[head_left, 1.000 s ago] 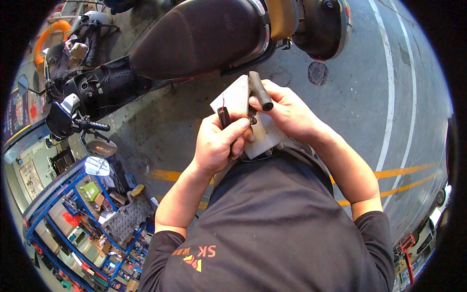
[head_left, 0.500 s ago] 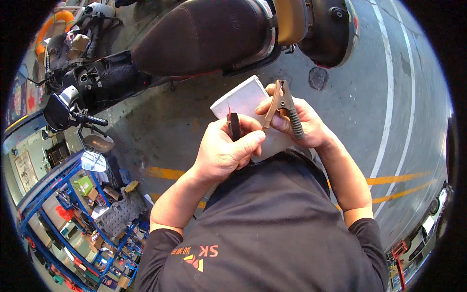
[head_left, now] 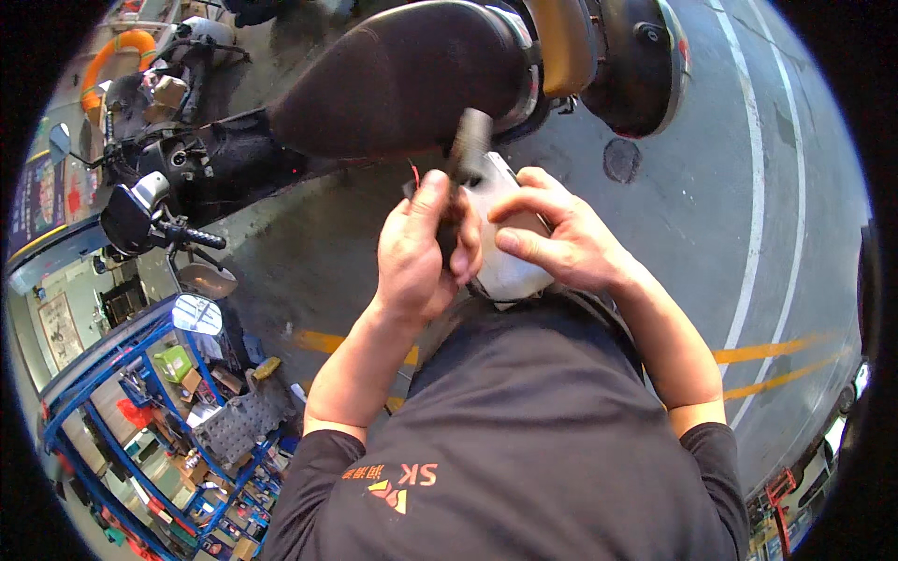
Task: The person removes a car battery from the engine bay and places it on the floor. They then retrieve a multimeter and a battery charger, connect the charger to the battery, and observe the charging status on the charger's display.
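My left hand (head_left: 412, 252) is closed in front of my belly, its thumb pointing up. Sticking up out of it is a spring clamp (head_left: 474, 131) with a greyish-brown handle, smeared by motion. A black piece (head_left: 447, 238) shows between the same fingers, and a short red wire (head_left: 416, 175) rises by the thumb. Most of both things is hidden by the hand. My right hand (head_left: 571, 234) has its thumb and curved fingers apart, with nothing seen in it. Beneath both hands lies a flat white slab-like thing (head_left: 510, 276); whether the right hand touches it I cannot tell.
A scooter with a dark brown seat (head_left: 402, 79) stands across the far side, its handlebar (head_left: 192, 234) at the left. A blue shelf rack (head_left: 103, 374) full of parts and boxes is at the lower left. White lines (head_left: 748, 187) mark the grey floor.
The spring clamp has gone from my right hand to my left hand, which has turned thumb-up. My right hand's fingers have come off it. The view has shifted slightly.
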The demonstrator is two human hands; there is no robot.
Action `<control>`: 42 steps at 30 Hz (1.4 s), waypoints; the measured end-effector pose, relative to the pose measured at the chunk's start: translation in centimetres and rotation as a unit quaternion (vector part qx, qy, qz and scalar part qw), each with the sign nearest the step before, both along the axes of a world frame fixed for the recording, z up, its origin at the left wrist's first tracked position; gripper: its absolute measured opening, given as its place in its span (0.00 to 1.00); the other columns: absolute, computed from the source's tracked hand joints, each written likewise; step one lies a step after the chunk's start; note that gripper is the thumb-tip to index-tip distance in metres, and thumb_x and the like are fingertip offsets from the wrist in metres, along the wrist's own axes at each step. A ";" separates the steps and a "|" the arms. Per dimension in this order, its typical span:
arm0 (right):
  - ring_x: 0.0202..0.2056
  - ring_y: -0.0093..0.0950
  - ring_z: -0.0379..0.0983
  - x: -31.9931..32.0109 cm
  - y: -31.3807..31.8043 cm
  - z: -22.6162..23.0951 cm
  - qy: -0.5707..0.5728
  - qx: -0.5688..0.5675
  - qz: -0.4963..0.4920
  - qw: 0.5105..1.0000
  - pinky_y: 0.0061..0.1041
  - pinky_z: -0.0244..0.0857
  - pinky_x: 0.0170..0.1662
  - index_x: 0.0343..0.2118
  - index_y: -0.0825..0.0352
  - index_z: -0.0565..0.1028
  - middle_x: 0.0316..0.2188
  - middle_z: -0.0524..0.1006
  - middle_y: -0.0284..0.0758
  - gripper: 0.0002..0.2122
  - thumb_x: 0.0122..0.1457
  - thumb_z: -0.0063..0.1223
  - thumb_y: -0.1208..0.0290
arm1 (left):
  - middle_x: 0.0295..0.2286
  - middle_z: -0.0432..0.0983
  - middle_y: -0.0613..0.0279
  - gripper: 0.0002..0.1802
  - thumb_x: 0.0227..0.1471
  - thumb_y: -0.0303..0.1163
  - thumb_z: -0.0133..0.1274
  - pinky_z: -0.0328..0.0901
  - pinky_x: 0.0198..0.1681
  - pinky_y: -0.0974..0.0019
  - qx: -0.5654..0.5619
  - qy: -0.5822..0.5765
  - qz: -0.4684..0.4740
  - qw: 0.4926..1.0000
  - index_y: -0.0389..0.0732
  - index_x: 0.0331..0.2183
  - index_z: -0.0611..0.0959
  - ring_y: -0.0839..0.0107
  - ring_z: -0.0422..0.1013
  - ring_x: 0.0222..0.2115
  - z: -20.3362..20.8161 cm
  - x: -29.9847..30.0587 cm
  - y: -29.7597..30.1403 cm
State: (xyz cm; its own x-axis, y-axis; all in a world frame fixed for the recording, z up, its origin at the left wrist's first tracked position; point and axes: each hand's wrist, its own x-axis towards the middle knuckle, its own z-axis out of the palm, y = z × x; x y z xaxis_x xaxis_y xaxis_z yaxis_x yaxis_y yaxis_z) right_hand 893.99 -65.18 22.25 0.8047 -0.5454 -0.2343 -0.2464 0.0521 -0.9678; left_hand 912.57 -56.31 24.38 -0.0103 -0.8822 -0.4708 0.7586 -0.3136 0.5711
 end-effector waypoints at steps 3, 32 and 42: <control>0.52 0.36 0.65 0.7 0.1 1.1 0.003 -0.041 0.011 0.999 0.32 0.59 0.57 0.40 0.62 0.80 0.48 0.65 0.39 0.18 0.48 0.70 0.59 | 0.19 0.67 0.64 0.20 0.67 0.46 0.38 0.57 0.18 0.71 -0.020 0.033 0.101 0.994 0.41 0.32 0.73 0.77 0.60 0.14 0.2 0.6 -1.0; 0.51 0.43 0.65 -4.2 -1.4 -0.2 -0.067 -0.088 0.002 0.994 0.37 0.61 0.55 0.35 0.69 0.78 0.48 0.66 0.49 0.12 0.58 0.57 0.63 | 0.32 0.79 0.44 0.12 0.58 0.22 0.43 0.67 0.20 0.70 -0.069 -0.187 0.077 0.977 0.35 0.45 0.71 0.73 0.69 0.18 -0.3 -1.5 -4.0; 0.48 0.35 0.63 -9.1 -0.2 0.9 -0.056 -0.102 -0.161 0.980 0.33 0.59 0.54 0.34 0.68 0.76 0.43 0.68 0.41 0.06 0.56 0.56 0.72 | 0.26 0.70 0.59 0.13 0.54 0.22 0.50 0.62 0.18 0.74 -0.153 -0.102 -0.102 0.978 0.40 0.42 0.67 0.72 0.68 0.20 -0.7 -5.9 -9.4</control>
